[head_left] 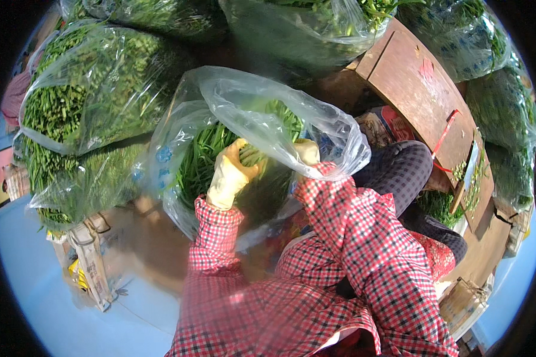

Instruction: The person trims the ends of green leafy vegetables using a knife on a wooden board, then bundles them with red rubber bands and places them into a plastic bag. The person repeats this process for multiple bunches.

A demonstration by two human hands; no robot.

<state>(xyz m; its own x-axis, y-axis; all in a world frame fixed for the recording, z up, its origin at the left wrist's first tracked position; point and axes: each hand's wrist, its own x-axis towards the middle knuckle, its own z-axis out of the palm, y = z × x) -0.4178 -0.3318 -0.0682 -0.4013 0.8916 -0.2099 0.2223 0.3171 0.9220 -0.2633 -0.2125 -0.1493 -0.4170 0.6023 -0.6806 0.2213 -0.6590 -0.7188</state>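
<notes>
In front of me stands a clear plastic bag (165,138) with its wide mouth open and blue print on its side. Long leafy greens (210,145) lie inside it. My left hand (232,172), in a pale yellow rubber glove, reaches into the bag and grips the pale stems of a bunch of greens (251,155). My right hand (307,151), gloved alike, is in the bag's mouth at the right, close to more greens (286,116). Plastic film and the sleeve partly cover it, so its fingers and any hold are hidden.
Filled bags of greens stand at the left (94,89), at the back (303,40) and at the right (496,111). To my right, a brown board (420,85) carries a knife (466,172), a red strip (445,134) and stem scraps. A wooden crate (91,263) stands at lower left.
</notes>
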